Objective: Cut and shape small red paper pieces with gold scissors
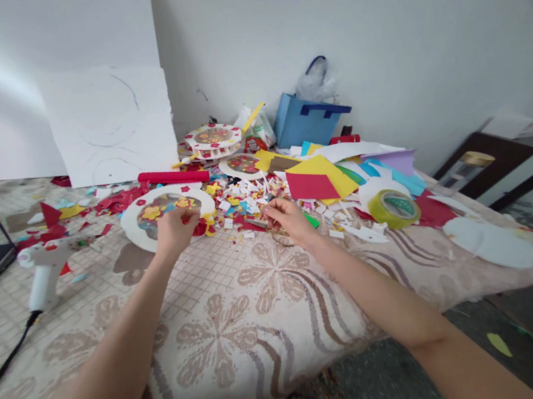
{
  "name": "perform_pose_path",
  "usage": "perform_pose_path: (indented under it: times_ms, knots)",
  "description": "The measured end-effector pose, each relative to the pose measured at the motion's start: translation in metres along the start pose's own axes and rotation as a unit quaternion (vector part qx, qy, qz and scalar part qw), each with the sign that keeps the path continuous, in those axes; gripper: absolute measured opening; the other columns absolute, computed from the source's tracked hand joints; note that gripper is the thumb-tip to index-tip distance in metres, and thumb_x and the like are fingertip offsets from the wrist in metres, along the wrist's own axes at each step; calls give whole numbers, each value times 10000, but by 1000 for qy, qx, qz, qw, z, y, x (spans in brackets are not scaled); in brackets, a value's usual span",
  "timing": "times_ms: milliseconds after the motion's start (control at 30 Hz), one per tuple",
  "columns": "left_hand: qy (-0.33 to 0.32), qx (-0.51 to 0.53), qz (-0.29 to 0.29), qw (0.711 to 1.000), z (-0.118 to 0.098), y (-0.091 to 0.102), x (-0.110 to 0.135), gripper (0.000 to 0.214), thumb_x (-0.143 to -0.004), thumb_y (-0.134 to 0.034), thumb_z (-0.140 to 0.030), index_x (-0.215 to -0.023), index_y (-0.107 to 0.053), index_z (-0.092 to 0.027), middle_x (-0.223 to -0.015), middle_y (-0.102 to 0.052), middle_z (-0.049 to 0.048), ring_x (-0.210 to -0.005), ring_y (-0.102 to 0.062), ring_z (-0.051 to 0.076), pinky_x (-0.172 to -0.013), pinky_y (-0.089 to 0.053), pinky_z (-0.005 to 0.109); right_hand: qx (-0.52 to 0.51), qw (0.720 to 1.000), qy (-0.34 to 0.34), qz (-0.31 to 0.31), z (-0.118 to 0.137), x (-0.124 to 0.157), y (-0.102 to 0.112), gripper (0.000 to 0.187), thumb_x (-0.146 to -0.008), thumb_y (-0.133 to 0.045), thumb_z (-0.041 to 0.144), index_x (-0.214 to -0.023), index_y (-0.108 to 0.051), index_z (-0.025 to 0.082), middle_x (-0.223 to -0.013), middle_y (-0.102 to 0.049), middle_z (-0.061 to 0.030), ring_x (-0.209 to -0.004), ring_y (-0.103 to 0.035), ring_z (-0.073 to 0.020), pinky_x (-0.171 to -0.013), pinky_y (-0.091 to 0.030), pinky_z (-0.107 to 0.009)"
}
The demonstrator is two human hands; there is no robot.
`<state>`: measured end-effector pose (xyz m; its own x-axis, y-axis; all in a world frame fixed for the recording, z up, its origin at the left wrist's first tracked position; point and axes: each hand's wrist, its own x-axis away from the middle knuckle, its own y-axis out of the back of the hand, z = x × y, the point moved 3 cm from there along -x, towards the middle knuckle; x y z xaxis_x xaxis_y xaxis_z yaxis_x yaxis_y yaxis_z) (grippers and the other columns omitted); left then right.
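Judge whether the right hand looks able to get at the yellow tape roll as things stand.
Probably yes: only low paper scraps seem to lie between the right hand and the yellow tape roll, whose near side looks uncovered.

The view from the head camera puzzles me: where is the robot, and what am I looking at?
There is no robot here, just a person's bare left hand and right hand. The camera is worn on their head, looking forward and down. On the patterned tablecloth lie a glue gun, a flowered white disc, paper scraps and a roll of tape. The left hand is at the disc, the right by the scraps. Both hands have curled fingers; whatever they hold is too small to tell.
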<state>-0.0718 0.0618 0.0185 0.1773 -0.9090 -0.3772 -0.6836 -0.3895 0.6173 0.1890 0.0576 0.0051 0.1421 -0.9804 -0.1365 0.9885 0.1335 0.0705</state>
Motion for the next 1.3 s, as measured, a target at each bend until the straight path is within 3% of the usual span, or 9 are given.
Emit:
perform_pose_path:
  times_ms: [200, 300, 467, 600, 800, 967, 1100, 1200, 1300]
  knots:
    - [-45, -6, -22, 999, -17, 2, 10, 180, -738, -559, -286, -824, -689, -196, -895, -724, 69, -824, -641, 247, -781, -457, 317, 184, 977, 109, -14, 5, -3, 8, 166, -796, -541, 333, -711, -523, 191, -602, -521, 33, -533, -488, -109, -543, -384, -235]
    - [-73, 2, -24, 997, -28, -1, 17, 209, -767, -538, -294, -877, -682, -188, -934, -714, 78, -834, -637, 242, -802, -453, 325, 331, 927, 175, 24, 8, 2, 3, 72, -808, -532, 220, -755, -563, 182, -729, -583, -5, -665, -533, -135, -662, -417, -261]
    - [-94, 26, 20, 995, -40, -12, 28, 200, -791, -524, -310, -861, -673, -197, -880, -708, 69, -805, -633, 224, -768, -460, 312, 519, 812, 255, 84, 10, 13, -9, 82, -833, -543, 170, -871, -615, 162, -964, -591, -81, -977, -509, -207, -852, -403, -319]
    - [-103, 47, 43, 993, -44, -20, 33, 196, -790, -526, -317, -850, -670, -199, -903, -706, 70, -835, -628, 225, -759, -464, 308, 594, 757, 247, 112, 5, 16, -17, 153, -876, -501, 170, -936, -639, 147, -985, -596, -107, -978, -521, -222, -871, -403, -344]
    - [-111, 72, 64, 989, -53, -26, 42, 186, -793, -516, -294, -860, -663, -201, -925, -710, 72, -843, -633, 219, -736, -471, 302, 662, 713, 210, 99, 0, 15, -28, 247, -879, -422, 75, -981, -642, 122, -1038, -602, -157, -996, -539, -266, -817, -441, -369]
    - [-129, 67, 73, 987, -56, -30, 44, 179, -790, -515, -297, -832, -662, -204, -887, -712, 65, -779, -629, 206, -692, -463, 291, 679, 702, 192, 97, 1, 17, -34, 258, -855, -422, 45, -975, -637, 124, -1054, -599, -163, -1006, -538, -278, -794, -452, -369]
    - [-122, 63, 75, 988, -57, -28, 44, 168, -784, -524, -297, -807, -660, -201, -870, -714, 64, -734, -624, 200, -668, -460, 291, 658, 723, 196, 76, -2, 14, -30, 230, -866, -418, 80, -957, -620, 141, -1037, -607, -150, -984, -541, -271, -779, -448, -372]
    - [-108, 69, 85, 988, -58, -27, 45, 159, -775, -543, -308, -802, -663, -206, -846, -718, 56, -702, -622, 195, -635, -459, 284, 598, 772, 213, 44, -1, 11, -22, 176, -859, -438, 112, -883, -607, 153, -970, -613, -127, -979, -533, -248, -830, -424, -360]
    - [-90, 95, 102, 986, -57, -29, 45, 164, -770, -559, -327, -812, -662, -207, -855, -722, 54, -731, -635, 196, -633, -463, 277, 476, 853, 213, -13, 5, 9, -13, 103, -821, -485, 143, -789, -577, 176, -867, -613, -76, -874, -564, -209, -776, -432, -315]
